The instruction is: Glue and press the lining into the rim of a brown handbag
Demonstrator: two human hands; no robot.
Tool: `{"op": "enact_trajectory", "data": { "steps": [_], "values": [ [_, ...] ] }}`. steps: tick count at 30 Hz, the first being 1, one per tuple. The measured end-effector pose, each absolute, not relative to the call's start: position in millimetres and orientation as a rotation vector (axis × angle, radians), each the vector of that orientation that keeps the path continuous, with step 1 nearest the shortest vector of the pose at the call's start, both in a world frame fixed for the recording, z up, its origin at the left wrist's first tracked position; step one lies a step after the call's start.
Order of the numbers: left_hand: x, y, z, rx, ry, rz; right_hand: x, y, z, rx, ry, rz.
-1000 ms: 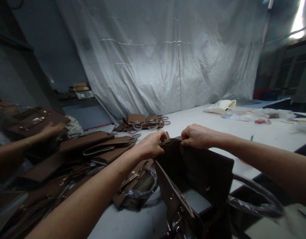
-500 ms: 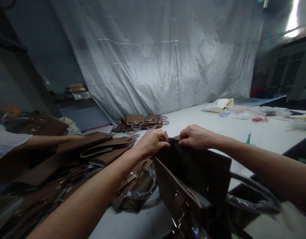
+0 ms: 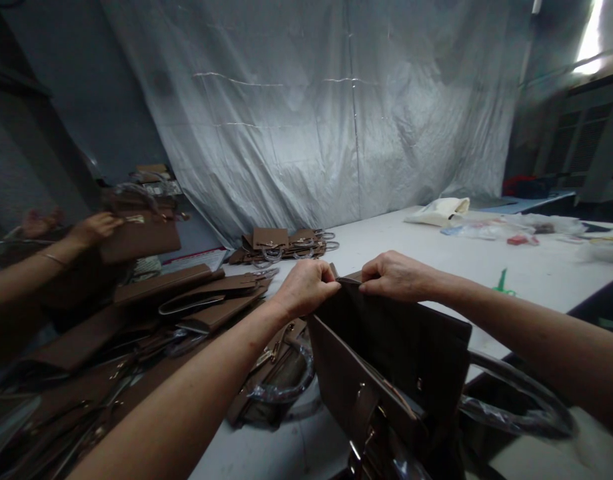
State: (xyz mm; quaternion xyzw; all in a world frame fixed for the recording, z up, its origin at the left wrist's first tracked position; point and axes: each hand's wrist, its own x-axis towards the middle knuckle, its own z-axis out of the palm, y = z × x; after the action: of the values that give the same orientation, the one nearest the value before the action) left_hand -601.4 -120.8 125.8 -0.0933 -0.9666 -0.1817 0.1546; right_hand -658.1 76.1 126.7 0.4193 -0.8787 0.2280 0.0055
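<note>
A brown handbag [image 3: 356, 393] stands with its dark inside gaping toward me, tilted near the table's front edge. My left hand [image 3: 309, 287] pinches the bag's far top corner between thumb and fingers. Close beside it on the right, my right hand [image 3: 391, 277] grips the same upper edge. One plastic-wrapped handle [image 3: 521, 393] sticks out to the bag's right. Another brown bag with a wrapped handle [image 3: 286, 387] lies just left of the held one, partly behind my left forearm.
Many brown bags [image 3: 221, 313] are heaped at left, where another person's hand [image 3: 94, 227] holds up a bag [image 3: 141, 233]. A smaller pile [image 3: 286, 243] sits by the plastic curtain. On the white table [image 3: 386, 240] are green scissors [image 3: 502, 283], a cream cloth [image 3: 439, 212] and plastic bags [image 3: 491, 228].
The held bag's lower part has swung slightly right, while my hands keep nearly the same place. At left, the other person's hand has risen from the heap with a bag.
</note>
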Motion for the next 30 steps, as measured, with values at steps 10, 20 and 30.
{"op": "enact_trajectory", "data": {
  "steps": [10,20,30],
  "values": [
    [-600,-122,127,-0.349,-2.796,-0.554,-678,52,127,1.478,-2.606,0.648],
    [-584,-138,127,-0.165,-2.973,-0.861,-672,44,134,1.574,-2.618,0.682],
    [-570,-154,118,-0.06,-2.911,-1.376,-670,46,126,1.632,-2.518,0.795]
  ]
}}
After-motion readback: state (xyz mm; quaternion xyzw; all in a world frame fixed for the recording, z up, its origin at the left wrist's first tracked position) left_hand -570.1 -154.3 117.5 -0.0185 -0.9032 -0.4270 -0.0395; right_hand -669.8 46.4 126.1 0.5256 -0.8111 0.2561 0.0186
